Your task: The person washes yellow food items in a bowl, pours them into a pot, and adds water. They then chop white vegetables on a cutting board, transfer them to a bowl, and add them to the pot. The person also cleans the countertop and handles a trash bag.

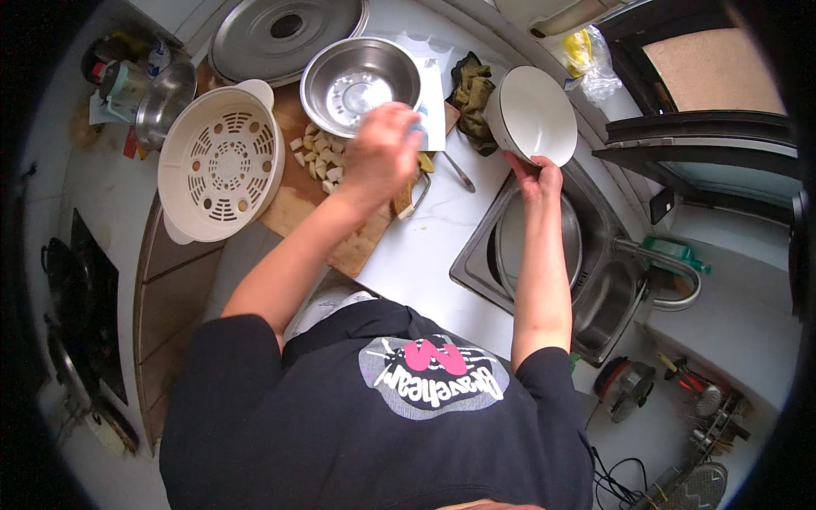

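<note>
My right hand (535,175) grips the lower rim of a white bowl (542,118), tilted above the corner of the sink. My left hand (386,150) is blurred, its fingers curled at the near edge of a stainless steel bowl (357,83). Something bluish shows beside those fingers; whether they hold it I cannot tell. Under and beside the left hand, pale diced pieces (319,156), possibly potato, lie on a wooden cutting board (357,248). A few light specks or drops show inside the steel bowl.
A cream plastic colander (277,159) stands at the left, a large metal lid (248,48) behind it. The steel sink (475,268) holds a large round pan (510,255). A dark green cloth (472,95), a white flat sheet (435,121) and a metal utensil (460,172) lie between.
</note>
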Action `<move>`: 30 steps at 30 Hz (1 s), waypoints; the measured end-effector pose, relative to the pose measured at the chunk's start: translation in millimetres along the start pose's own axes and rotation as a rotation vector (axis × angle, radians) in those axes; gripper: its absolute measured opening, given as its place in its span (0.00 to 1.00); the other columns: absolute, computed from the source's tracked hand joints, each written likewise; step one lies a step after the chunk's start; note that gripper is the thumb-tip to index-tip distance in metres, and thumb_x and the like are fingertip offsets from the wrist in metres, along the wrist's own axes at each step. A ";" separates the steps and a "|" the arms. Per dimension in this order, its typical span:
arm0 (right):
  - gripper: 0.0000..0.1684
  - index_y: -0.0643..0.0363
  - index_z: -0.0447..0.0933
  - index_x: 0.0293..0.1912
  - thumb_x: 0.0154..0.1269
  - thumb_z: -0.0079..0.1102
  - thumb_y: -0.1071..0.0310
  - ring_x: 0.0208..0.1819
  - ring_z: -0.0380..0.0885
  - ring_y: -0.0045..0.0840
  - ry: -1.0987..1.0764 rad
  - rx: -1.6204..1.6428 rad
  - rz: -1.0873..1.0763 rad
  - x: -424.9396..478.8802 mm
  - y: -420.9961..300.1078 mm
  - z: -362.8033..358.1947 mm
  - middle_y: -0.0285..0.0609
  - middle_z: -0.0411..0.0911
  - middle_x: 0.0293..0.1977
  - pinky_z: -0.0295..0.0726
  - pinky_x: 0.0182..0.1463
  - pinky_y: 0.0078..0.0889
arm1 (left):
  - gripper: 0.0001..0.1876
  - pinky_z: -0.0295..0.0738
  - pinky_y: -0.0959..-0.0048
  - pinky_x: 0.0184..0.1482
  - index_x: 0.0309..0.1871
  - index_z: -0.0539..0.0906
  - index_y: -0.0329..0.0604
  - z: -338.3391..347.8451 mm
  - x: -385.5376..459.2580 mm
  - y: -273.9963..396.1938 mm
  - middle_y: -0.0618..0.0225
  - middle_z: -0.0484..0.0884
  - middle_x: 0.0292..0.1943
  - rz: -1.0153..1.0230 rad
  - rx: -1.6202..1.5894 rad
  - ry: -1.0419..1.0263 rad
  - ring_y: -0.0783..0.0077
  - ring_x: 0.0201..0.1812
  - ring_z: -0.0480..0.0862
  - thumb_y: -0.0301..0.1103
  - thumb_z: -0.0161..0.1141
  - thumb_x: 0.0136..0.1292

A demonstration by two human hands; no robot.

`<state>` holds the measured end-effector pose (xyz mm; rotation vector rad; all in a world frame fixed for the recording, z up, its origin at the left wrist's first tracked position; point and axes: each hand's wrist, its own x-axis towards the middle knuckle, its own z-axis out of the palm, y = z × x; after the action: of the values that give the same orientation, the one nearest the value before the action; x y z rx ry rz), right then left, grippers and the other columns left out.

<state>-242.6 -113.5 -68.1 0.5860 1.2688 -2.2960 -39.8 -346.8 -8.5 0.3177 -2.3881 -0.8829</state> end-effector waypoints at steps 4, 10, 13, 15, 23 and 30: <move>0.35 0.74 0.59 0.57 0.43 0.43 0.82 0.53 0.67 0.65 -0.056 0.038 -0.002 2.1 -6.3 -13.4 0.65 0.66 0.53 0.73 0.54 0.72 | 0.27 0.59 0.58 0.66 0.55 0.73 0.31 82.8 41.0 16.9 0.37 0.65 0.61 0.151 0.238 -0.348 0.44 0.64 0.64 0.38 0.63 0.55; 0.36 0.72 0.58 0.58 0.44 0.45 0.82 0.50 0.70 0.63 -0.043 -0.015 0.006 -25.3 -18.5 -6.8 0.62 0.68 0.51 0.78 0.50 0.67 | 0.45 0.40 0.43 0.69 0.64 0.69 0.48 178.6 86.4 -3.2 0.28 0.51 0.66 -0.066 0.530 -0.587 0.29 0.69 0.46 0.57 0.71 0.41; 0.36 0.72 0.59 0.58 0.44 0.46 0.82 0.51 0.70 0.63 -0.055 -0.006 0.010 -31.2 -22.6 -15.6 0.62 0.68 0.51 0.76 0.52 0.68 | 0.24 0.47 0.44 0.67 0.53 0.78 0.44 199.4 83.6 -4.4 0.37 0.62 0.63 -0.005 0.579 -0.613 0.29 0.67 0.52 0.48 0.61 0.56; 0.36 0.71 0.59 0.59 0.43 0.46 0.82 0.51 0.69 0.62 -0.059 -0.010 -0.003 -31.3 -27.0 -17.9 0.62 0.68 0.51 0.76 0.52 0.69 | 0.18 0.52 0.44 0.64 0.50 0.80 0.44 210.0 72.3 -3.2 0.42 0.67 0.59 0.077 0.510 -0.570 0.30 0.65 0.56 0.42 0.55 0.60; 0.37 0.71 0.59 0.59 0.43 0.46 0.81 0.51 0.70 0.60 -0.086 -0.057 0.016 -15.5 -36.6 -16.8 0.61 0.68 0.51 0.77 0.51 0.68 | 0.12 0.64 0.43 0.55 0.35 0.85 0.43 203.1 -18.9 37.9 0.44 0.76 0.48 0.317 0.450 -0.387 0.29 0.58 0.66 0.37 0.53 0.54; 0.31 0.74 0.60 0.56 0.48 0.45 0.83 0.49 0.71 0.62 -0.048 -0.099 0.055 8.9 -22.1 0.3 0.63 0.68 0.50 0.78 0.49 0.69 | 0.12 0.61 0.45 0.59 0.35 0.81 0.42 173.3 -64.5 48.4 0.47 0.75 0.47 0.449 0.382 -0.395 0.33 0.57 0.68 0.38 0.53 0.53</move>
<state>-262.5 -104.8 -58.2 0.5216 1.3185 -2.1751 -90.1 -194.2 -112.0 -0.2747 -2.8236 -0.2967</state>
